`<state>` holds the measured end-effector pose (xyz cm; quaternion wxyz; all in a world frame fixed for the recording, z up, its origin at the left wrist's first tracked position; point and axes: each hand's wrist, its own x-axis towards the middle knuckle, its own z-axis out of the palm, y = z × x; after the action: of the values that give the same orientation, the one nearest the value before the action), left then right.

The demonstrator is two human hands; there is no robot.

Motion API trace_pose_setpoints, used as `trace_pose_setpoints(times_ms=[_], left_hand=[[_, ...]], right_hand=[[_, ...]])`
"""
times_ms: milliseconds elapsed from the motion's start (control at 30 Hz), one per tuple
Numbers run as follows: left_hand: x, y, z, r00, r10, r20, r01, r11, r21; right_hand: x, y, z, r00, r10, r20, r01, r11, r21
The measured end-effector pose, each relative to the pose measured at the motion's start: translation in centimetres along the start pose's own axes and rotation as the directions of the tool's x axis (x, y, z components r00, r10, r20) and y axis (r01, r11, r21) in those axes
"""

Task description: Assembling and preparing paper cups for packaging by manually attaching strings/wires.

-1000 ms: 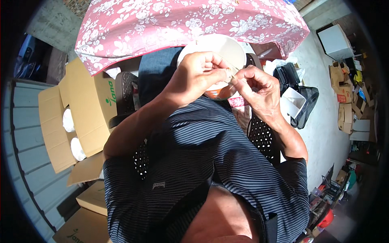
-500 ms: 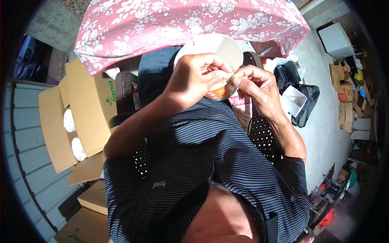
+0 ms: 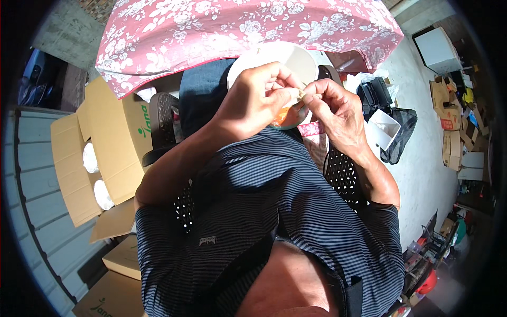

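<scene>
My left hand (image 3: 256,100) and my right hand (image 3: 339,113) meet fingertip to fingertip over my lap. Between their pinched fingers is a small pale yellow-green piece (image 3: 301,95), too small to name. Beyond and beneath the hands a round white container (image 3: 296,57) sits partly covered by my left hand. Lower down, an orange-patterned rounded surface (image 3: 288,118) shows under the fingers; whether it belongs to the white container I cannot tell.
Ahead stands a table draped in a pink floral cloth (image 3: 211,31). An open cardboard box (image 3: 113,142) is on the left, with more boxes (image 3: 113,290) below. At right lie a white box (image 3: 384,130) and a black bag (image 3: 402,134) on the concrete floor (image 3: 422,174).
Both hands have shifted slightly, and the fingers have changed their pinch. More of the small pale piece and of the orange surface shows now.
</scene>
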<state>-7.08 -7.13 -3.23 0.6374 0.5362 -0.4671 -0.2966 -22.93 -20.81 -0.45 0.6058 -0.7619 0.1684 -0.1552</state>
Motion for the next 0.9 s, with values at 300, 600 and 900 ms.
trace_pose_setpoints(times_ms=[300, 600, 900], left_hand=[[0.3, 0.5, -0.5, 0.962, -0.262, 0.079, 0.27, 0.861, -0.431], [0.7, 0.1, -0.1, 0.911, -0.376, 0.169, 0.403, 0.727, -0.556], [0.3, -0.3, 0.0, 0.933, -0.342, 0.113, 0.345, 0.756, -0.556]], right_hand=[[0.2, -0.3, 0.0, 0.998, 0.062, -0.019, -0.061, 0.997, 0.047], [0.3, 0.8, 0.3, 0.999, -0.022, -0.031, 0.024, 0.998, 0.062], [-0.2, 0.9, 0.0, 0.967, -0.246, -0.059, 0.227, 0.947, -0.229]])
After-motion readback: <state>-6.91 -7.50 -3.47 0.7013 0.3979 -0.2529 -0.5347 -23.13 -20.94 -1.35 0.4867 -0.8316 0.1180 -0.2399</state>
